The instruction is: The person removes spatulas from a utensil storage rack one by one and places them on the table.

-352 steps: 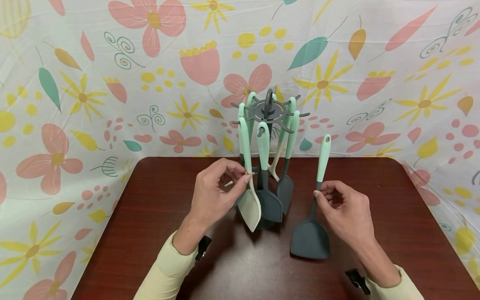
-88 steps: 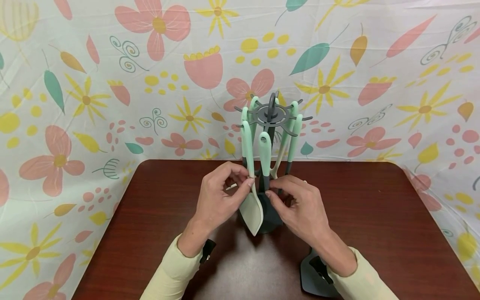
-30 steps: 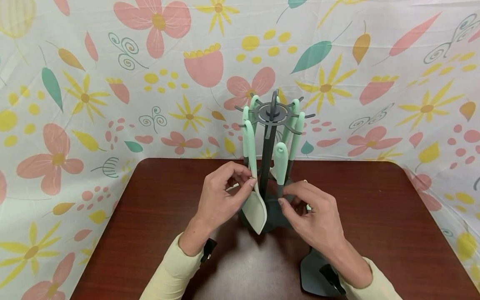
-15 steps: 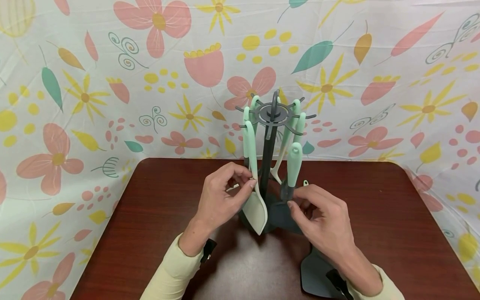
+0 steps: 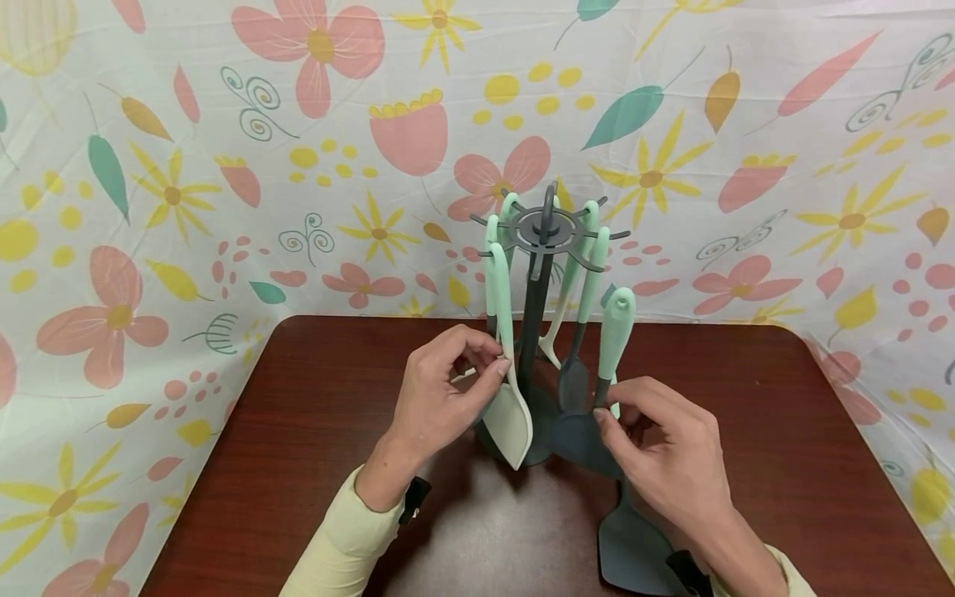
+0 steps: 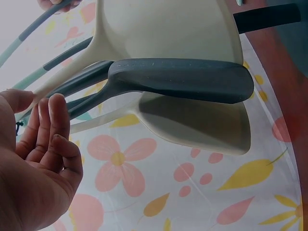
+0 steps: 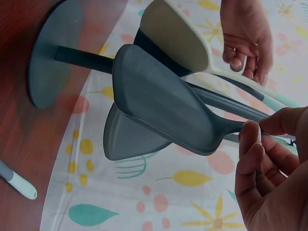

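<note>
My left hand (image 5: pixel 448 406) pinches the lower handle of a cream spatula (image 5: pixel 510 427) that hangs at the front left of a dark rotating utensil stand (image 5: pixel 532 315). To the right of the stand, my right hand (image 5: pixel 671 448) pinches a dark grey spatula (image 7: pixel 159 96) at its neck, just under the mint handle (image 5: pixel 618 332). Its handle top is off the hooks, and the blade reaches left in front of the stand. Below that hand a dark grey turner (image 5: pixel 634 547) lies on the table, its handle mostly hidden behind the hand.
Several more mint-handled utensils hang around the stand, among them a grey one (image 5: pixel 573 385) at the right. The stand's round base (image 7: pixel 55 53) rests on the brown table (image 5: pixel 313 431). A floral cloth (image 5: pixel 186 166) hangs behind the table.
Since the earliest frame, the turner has been laid on the table. My right hand has taken the grey spatula off the front hook and moved right with it. My left hand stays.
</note>
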`<state>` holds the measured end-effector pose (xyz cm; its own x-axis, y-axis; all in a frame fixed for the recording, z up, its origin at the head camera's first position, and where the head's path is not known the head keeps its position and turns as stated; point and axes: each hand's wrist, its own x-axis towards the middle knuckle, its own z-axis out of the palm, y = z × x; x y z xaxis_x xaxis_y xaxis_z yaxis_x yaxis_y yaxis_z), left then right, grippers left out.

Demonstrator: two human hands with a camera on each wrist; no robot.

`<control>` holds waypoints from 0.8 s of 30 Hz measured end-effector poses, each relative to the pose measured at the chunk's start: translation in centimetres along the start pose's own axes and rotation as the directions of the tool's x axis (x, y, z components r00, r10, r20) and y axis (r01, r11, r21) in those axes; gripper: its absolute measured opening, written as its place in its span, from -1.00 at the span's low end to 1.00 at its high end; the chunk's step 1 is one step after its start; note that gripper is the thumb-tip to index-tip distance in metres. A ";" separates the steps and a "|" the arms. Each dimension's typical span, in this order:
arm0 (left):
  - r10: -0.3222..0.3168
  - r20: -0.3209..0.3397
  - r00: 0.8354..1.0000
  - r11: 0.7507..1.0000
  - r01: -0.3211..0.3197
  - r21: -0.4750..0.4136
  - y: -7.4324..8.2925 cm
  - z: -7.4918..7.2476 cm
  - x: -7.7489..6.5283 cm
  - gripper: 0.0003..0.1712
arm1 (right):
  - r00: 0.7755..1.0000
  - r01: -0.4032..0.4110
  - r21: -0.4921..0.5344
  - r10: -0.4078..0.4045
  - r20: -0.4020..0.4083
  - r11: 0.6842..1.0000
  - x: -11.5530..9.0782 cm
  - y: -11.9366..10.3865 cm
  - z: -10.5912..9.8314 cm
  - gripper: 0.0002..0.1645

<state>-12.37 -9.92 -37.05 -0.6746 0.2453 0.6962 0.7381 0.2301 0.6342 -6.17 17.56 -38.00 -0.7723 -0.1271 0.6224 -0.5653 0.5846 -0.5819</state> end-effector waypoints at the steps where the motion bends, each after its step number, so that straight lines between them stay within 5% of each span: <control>1: 0.001 -0.001 1.000 1.000 -0.001 0.005 0.0 0.0 0.0 -0.88 | 1.000 0.002 0.003 -0.002 -0.005 1.000 -0.1 0.1 -0.1 -0.63; 12: 0.007 -0.007 1.000 1.000 -0.007 0.013 0.0 0.1 0.0 -0.89 | 0.999 0.003 0.062 0.000 -0.046 0.998 -0.7 0.7 -1.3 -0.55; 24: 0.002 -0.012 1.000 1.000 -0.002 0.009 0.1 0.0 0.0 -0.88 | 0.994 -0.108 0.019 0.108 0.000 0.994 -1.7 2.0 -2.9 -0.62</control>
<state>-12.30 -9.85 -37.00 -0.6731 0.2343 0.7015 0.7393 0.2384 0.6298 -5.16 21.26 -38.64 -0.8286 -0.0634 0.5562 -0.4842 0.5798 -0.6553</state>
